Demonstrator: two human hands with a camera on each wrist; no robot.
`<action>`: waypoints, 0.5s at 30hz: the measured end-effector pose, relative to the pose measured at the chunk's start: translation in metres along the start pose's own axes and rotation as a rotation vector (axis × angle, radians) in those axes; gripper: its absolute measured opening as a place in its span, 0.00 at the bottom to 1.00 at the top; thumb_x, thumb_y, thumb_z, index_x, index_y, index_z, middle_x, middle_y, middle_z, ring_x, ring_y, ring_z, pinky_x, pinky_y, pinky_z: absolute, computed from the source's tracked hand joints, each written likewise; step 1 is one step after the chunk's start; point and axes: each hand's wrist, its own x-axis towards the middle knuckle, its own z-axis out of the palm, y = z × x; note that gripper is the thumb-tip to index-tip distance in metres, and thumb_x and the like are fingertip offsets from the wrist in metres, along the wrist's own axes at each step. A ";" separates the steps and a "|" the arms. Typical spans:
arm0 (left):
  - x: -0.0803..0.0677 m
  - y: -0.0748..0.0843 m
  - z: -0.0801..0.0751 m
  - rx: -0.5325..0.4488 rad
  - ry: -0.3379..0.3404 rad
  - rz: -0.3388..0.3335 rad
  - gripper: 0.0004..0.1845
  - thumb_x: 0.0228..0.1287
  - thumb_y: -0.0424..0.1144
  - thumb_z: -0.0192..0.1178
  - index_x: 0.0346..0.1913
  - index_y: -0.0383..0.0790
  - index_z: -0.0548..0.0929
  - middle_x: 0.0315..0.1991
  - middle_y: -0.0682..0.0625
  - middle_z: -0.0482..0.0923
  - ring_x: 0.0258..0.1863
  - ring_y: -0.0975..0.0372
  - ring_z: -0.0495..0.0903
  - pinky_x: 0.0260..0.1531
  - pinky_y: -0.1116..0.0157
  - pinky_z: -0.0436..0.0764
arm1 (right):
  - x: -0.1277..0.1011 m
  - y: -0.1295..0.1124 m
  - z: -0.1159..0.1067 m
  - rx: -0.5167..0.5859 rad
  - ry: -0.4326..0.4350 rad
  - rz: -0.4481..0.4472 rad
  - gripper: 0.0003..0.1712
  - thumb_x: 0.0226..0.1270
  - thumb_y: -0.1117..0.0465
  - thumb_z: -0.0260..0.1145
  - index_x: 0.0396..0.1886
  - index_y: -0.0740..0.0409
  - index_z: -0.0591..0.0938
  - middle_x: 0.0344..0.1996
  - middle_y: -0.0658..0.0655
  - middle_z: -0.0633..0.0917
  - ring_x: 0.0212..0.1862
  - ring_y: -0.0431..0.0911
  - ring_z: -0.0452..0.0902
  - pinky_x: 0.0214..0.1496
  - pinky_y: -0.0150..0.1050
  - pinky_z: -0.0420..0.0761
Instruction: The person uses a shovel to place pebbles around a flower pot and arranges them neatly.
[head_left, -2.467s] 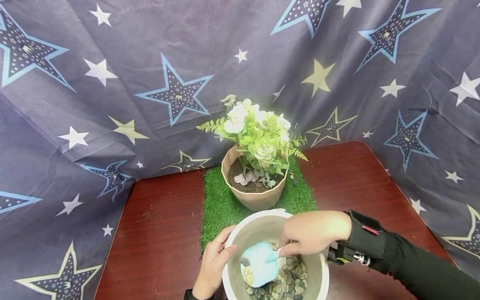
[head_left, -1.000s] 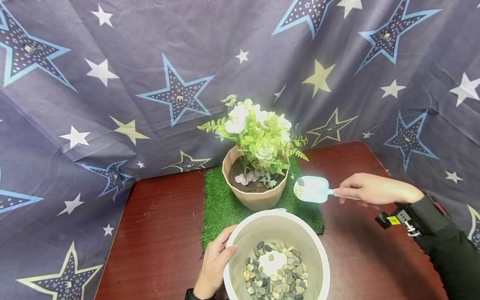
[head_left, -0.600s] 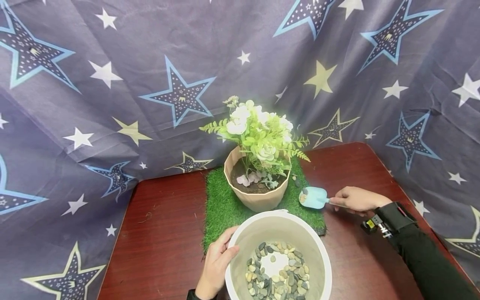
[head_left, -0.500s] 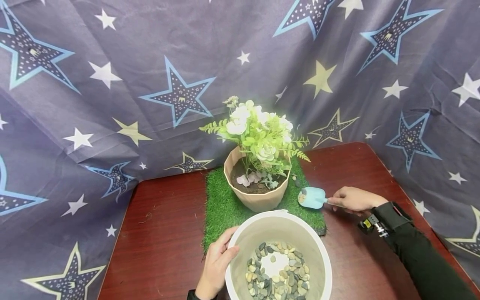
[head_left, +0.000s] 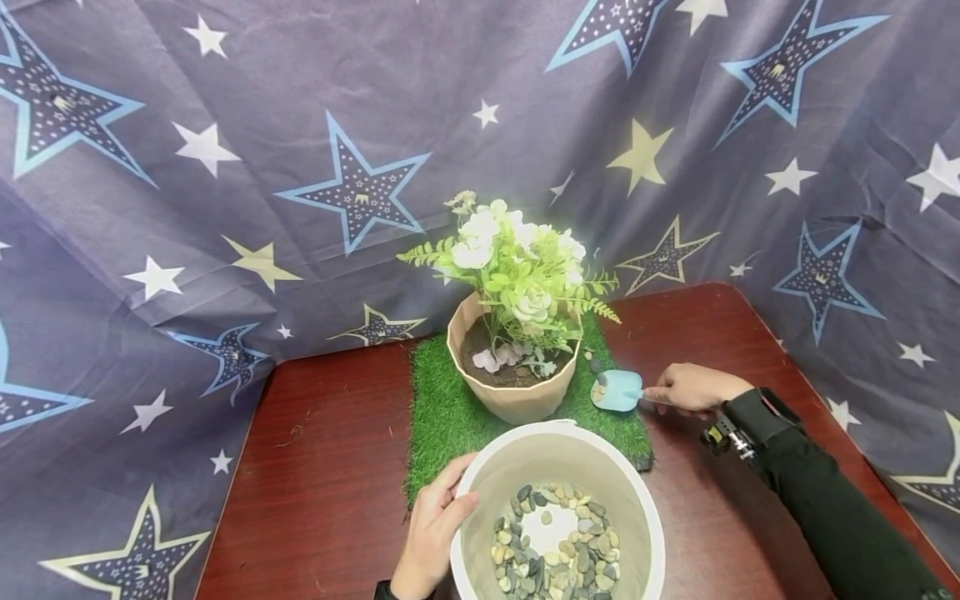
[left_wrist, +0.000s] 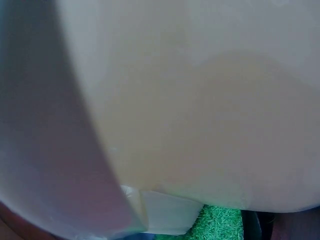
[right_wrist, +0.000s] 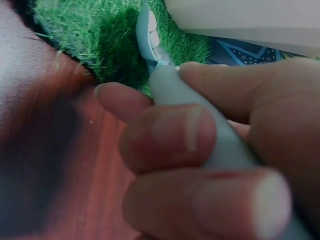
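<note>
In the head view my right hand point(head_left: 693, 389) grips the handle of a light blue hand trowel point(head_left: 620, 392), its blade low over the right part of the green turf mat point(head_left: 450, 400). A few pebbles point(head_left: 599, 392) lie toward the blade's tip. The right wrist view shows fingers wrapped round the trowel handle point(right_wrist: 175, 90), the blade just above the turf. My left hand point(head_left: 431, 529) holds the left rim of a white bucket point(head_left: 652, 533), thumb on the rim. Many grey and tan pebbles point(head_left: 596, 550) lie inside. The bucket wall point(left_wrist: 200, 115) fills most of the left wrist view.
Behind the bucket a beige pot point(head_left: 517, 406) with soil holds white flowers and green leaves point(head_left: 517, 267). A few loose pebbles point(head_left: 595, 364) lie on the turf by its right side. Beneath is a red-brown table point(head_left: 322, 467); a starry cloth point(head_left: 450, 100) hangs behind.
My right hand has lifted the trowel with pebbles out of the bucket, carried it right, then lowered it beside the pot and edged it left. The left hand keeps its hold on the bucket.
</note>
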 end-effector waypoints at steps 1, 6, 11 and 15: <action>0.000 0.000 0.000 0.002 0.001 -0.002 0.23 0.70 0.22 0.50 0.66 0.29 0.76 0.51 0.25 0.83 0.47 0.62 0.88 0.42 0.52 0.91 | 0.001 -0.002 -0.002 -0.012 -0.002 -0.001 0.22 0.80 0.51 0.58 0.30 0.60 0.86 0.09 0.44 0.69 0.09 0.36 0.62 0.13 0.31 0.64; 0.000 0.001 0.000 0.000 0.005 -0.005 0.23 0.70 0.22 0.50 0.66 0.29 0.76 0.51 0.26 0.84 0.47 0.60 0.88 0.42 0.54 0.91 | 0.004 -0.017 -0.012 -0.104 -0.005 -0.030 0.25 0.78 0.53 0.59 0.19 0.56 0.82 0.10 0.44 0.70 0.11 0.37 0.64 0.17 0.33 0.67; 0.000 0.000 0.001 -0.010 -0.003 0.016 0.23 0.70 0.21 0.49 0.66 0.28 0.75 0.50 0.23 0.82 0.46 0.62 0.88 0.42 0.55 0.91 | 0.008 -0.030 -0.020 -0.217 -0.012 -0.013 0.26 0.78 0.53 0.60 0.15 0.51 0.77 0.11 0.45 0.70 0.15 0.38 0.64 0.25 0.34 0.68; 0.001 0.000 0.001 -0.002 0.003 0.019 0.23 0.69 0.21 0.49 0.66 0.28 0.76 0.49 0.23 0.82 0.46 0.63 0.87 0.42 0.56 0.91 | 0.011 -0.037 -0.024 -0.257 -0.027 0.002 0.25 0.78 0.53 0.60 0.18 0.56 0.80 0.11 0.45 0.71 0.15 0.39 0.65 0.26 0.34 0.69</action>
